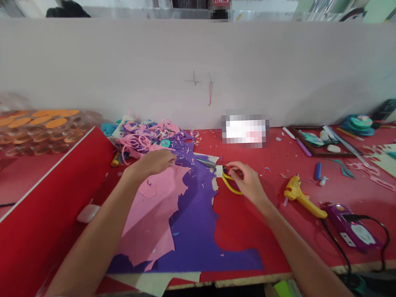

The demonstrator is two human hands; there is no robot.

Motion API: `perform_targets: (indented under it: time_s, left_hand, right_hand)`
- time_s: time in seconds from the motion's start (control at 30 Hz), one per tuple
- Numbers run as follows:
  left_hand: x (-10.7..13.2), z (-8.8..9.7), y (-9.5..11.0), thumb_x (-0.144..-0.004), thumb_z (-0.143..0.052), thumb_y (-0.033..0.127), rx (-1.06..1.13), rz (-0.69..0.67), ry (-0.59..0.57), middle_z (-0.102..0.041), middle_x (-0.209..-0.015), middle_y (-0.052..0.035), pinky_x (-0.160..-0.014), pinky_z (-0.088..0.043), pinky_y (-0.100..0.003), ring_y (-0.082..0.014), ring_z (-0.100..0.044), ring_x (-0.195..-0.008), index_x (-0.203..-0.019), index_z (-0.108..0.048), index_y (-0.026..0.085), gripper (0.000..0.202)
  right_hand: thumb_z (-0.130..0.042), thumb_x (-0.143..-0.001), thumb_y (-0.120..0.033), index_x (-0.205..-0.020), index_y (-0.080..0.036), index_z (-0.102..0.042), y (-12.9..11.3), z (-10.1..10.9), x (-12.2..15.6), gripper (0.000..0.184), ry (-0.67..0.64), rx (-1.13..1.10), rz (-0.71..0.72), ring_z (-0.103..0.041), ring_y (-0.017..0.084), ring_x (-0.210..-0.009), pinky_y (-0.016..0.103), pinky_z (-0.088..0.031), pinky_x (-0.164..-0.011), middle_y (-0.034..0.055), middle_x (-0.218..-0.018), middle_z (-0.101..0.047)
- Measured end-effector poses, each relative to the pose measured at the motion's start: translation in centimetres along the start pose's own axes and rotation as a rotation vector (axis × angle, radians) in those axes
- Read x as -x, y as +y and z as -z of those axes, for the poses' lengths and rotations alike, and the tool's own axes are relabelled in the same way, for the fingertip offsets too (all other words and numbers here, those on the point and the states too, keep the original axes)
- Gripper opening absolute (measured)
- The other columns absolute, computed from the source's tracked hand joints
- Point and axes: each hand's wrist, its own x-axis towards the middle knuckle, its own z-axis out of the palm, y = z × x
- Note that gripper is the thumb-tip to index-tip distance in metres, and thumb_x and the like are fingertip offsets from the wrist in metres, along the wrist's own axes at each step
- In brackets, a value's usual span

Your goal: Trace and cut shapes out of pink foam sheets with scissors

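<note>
My right hand (246,179) is closed round the yellow handles of a pair of scissors (218,171) lying on the red table; the blades point left toward the purple sheet. My left hand (156,162) rests with fingers curled over the top edge of a pink foam sheet (148,215), pinching at it near a heap of scraps. The pink sheet lies on a large purple foam sheet (194,235) with ragged cut edges.
A heap of pink and purple offcuts (150,137) lies behind my left hand. A yellow glue gun (302,197) and a purple power strip (353,232) lie at the right. A red panel (47,205) slopes at left; a brown tray (317,142) sits at the back right.
</note>
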Motion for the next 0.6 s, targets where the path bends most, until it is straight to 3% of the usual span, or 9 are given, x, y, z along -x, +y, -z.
perform_targets:
  time_s: [0.13, 0.3, 0.4, 0.5, 0.6]
  left_hand:
    - [1.9, 0.6, -0.6, -0.096, -0.042, 0.021, -0.065, 0.118, -0.018, -0.069, -0.092, -0.0082, -0.066, -0.035, -0.027, -0.0192, -0.061, -0.081, -0.088, -0.064, 0.017, 0.024]
    - [5.9, 0.1, -2.9, -0.094, -0.046, 0.017, -0.147, 0.468, -0.051, -0.073, -0.111, -0.0119, -0.076, -0.042, -0.029, -0.0233, -0.064, -0.095, -0.105, -0.067, 0.015, 0.024]
    - [7.4, -0.6, -3.2, -0.095, -0.042, 0.011, -0.245, 0.467, 0.014, -0.069, -0.126, -0.0188, -0.088, -0.046, -0.036, -0.0296, -0.062, -0.114, -0.115, -0.066, 0.01, 0.031]
    - [7.9, -1.3, -0.6, -0.103, -0.038, 0.022, -0.077, 0.282, 0.061, -0.063, -0.139, -0.016, -0.103, -0.043, -0.039, -0.0289, -0.057, -0.129, -0.13, -0.061, 0.013, 0.037]
    - [8.6, -2.5, 4.3, -0.105, -0.037, 0.035, 0.012, 0.251, 0.044, -0.068, -0.134, -0.0111, -0.096, -0.048, -0.038, -0.0277, -0.065, -0.119, -0.138, -0.058, 0.022, 0.041]
  right_hand:
    - [-0.051, -0.094, -0.024, -0.111, -0.024, -0.069, 0.1, 0.5, 0.1, 0.024, 0.0, 0.311, 0.087, -0.062, 0.031, -0.107, 0.046, -0.049, -0.089, 0.0112, -0.106, -0.073]
    - [-0.056, -0.095, -0.026, -0.122, -0.023, -0.064, 0.7, 0.9, 0.1, 0.028, -0.148, 0.507, 0.113, -0.063, 0.033, -0.107, 0.048, -0.049, -0.089, 0.0129, -0.114, -0.07]
    - [-0.059, -0.093, -0.026, -0.129, -0.025, -0.06, 0.7, 0.8, 0.3, 0.036, -0.168, 0.552, 0.135, -0.065, 0.032, -0.107, 0.045, -0.05, -0.087, 0.0122, -0.115, -0.07]
    - [-0.058, -0.093, -0.024, -0.133, -0.026, -0.057, 0.3, 0.9, 0.4, 0.04, -0.176, 0.547, 0.147, -0.066, 0.032, -0.108, 0.043, -0.051, -0.084, 0.0127, -0.116, -0.07]
    - [-0.057, -0.092, -0.021, -0.132, -0.024, -0.058, 0.0, 1.6, 0.5, 0.04, -0.155, 0.529, 0.15, -0.065, 0.034, -0.111, 0.044, -0.052, -0.085, 0.0143, -0.118, -0.07]
